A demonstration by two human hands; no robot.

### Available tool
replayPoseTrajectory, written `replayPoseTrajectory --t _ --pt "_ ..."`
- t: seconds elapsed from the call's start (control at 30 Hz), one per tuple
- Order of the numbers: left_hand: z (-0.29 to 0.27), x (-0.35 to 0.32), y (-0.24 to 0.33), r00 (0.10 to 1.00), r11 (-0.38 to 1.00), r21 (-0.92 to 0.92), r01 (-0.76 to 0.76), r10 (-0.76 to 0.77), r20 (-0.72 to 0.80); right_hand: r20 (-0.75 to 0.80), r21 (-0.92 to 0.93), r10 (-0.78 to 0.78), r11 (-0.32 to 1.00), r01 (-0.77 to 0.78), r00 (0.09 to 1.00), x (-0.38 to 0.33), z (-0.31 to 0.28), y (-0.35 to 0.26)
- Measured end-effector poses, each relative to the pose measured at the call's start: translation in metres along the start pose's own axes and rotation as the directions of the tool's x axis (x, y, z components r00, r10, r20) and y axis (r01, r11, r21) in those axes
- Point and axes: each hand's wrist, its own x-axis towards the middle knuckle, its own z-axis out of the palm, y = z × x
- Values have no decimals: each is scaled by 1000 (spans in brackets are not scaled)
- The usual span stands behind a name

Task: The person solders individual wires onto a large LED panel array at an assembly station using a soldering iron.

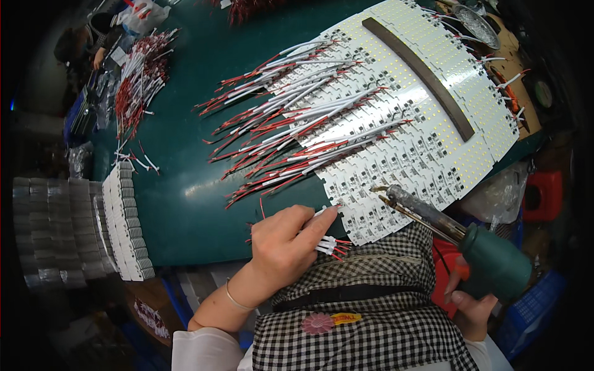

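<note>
My left hand (281, 241) is closed round a small bunch of white-sleeved wires (327, 246) with red ends. Its index finger presses a wire's red tip to the near left edge of the white circuit-board panels (377, 213). At the lower right, my right hand (473, 309) grips a green-handled soldering gun (495, 260). The gun's forked metal tip hovers over or touches the panels, a little right of my left fingertips; I cannot tell which. Farther back, several rows of red and white wires (303, 117) lie with one end on the panels.
A dark curved bar (421, 77) lies across the panels. Loose wires (145, 74) are heaped on the green table (198, 179) at far left. Stacked white boards (127, 222) stand at the left edge. A metal dish (476, 26) sits far right; a red stool (542, 195) stands beside the table.
</note>
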Motion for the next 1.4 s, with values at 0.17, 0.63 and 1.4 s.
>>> replayPoseTrajectory --t 0.17,0.63,1.4 --pt "6 -3 -4 999 999 16 41 -42 10 -17 -102 184 977 -185 983 3 9 2" --pt "7 -2 -6 989 991 13 135 -135 55 201 -214 232 959 -188 952 30 28 7" --pt "6 -5 -9 986 988 -3 155 -155 58 5 17 312 950 -312 950 25 38 0"
